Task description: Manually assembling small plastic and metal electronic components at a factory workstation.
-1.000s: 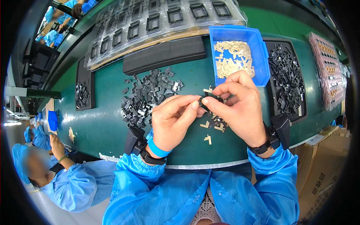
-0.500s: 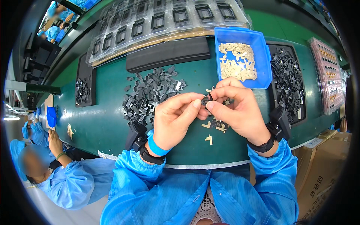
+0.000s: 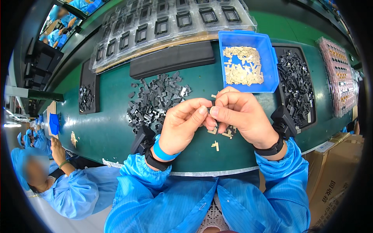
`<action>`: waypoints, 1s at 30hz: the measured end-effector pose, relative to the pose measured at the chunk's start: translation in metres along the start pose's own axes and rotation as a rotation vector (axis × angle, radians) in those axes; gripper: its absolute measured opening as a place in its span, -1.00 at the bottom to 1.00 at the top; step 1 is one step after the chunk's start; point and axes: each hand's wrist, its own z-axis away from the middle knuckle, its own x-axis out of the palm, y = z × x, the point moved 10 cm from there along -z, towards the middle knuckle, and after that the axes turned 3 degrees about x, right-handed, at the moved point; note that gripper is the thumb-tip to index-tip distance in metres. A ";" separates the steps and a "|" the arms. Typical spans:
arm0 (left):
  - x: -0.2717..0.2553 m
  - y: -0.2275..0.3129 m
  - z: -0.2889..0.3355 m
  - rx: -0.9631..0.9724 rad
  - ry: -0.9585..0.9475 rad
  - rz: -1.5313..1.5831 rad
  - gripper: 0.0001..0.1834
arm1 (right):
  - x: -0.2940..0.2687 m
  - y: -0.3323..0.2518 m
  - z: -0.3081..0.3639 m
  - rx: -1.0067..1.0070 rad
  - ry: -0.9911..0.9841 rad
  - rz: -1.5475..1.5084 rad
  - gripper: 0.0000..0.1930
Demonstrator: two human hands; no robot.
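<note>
Left hand and right hand meet above the bench, back from its near edge. Fingers of both pinched closed on one small black part – mostly hidden, can't tell if it's complete. Looks like one piece mid-work, with most of the supply left: a few loose metal bits lie below the hands, a big black pile sits to the left, and plenty of metal pieces remain in the blue bin. Right-hand black tray, near the bench's right end, is heaped with dark parts – finished or not, too small to tell.

Green bench top. Smaller black tray farther left, some dark pieces on it; long black block beyond the pile; see-through trays of black frames toward the far edge; pinkish tray by the right end. Room: co-worker in blue off the left, cardboard box off the right near corner, more people far left.
</note>
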 end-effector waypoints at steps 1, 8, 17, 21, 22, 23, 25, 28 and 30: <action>0.000 -0.002 0.000 -0.011 -0.010 0.031 -0.80 | 0.000 -0.001 0.000 -0.002 -0.002 0.000 -0.83; -0.001 -0.010 0.000 -0.044 -0.036 0.209 -0.79 | -0.002 -0.004 0.003 -0.059 0.013 -0.019 -0.83; -0.005 -0.009 0.002 -0.050 0.030 0.119 -0.79 | -0.001 -0.016 0.006 -0.179 0.053 0.047 -0.89; -0.001 -0.005 0.005 -0.031 0.051 0.053 -0.77 | -0.003 -0.021 0.006 -0.284 0.097 0.088 -0.91; -0.001 -0.003 0.005 0.002 0.058 0.045 -0.76 | -0.003 -0.018 0.005 -0.283 0.101 0.088 -0.91; -0.001 -0.001 0.005 0.035 0.065 0.038 -0.75 | -0.007 -0.023 0.008 -0.366 0.171 0.192 -0.90; 0.001 -0.001 0.008 0.028 0.094 0.019 -0.75 | -0.008 -0.028 0.010 -0.447 0.243 0.294 -0.89; 0.000 -0.001 0.009 0.027 0.136 -0.030 -0.76 | -0.009 -0.031 0.015 -0.518 0.314 0.366 -0.88; -0.001 0.000 0.008 0.030 0.149 -0.063 -0.76 | -0.006 -0.030 0.014 -0.519 0.277 0.414 -0.91</action>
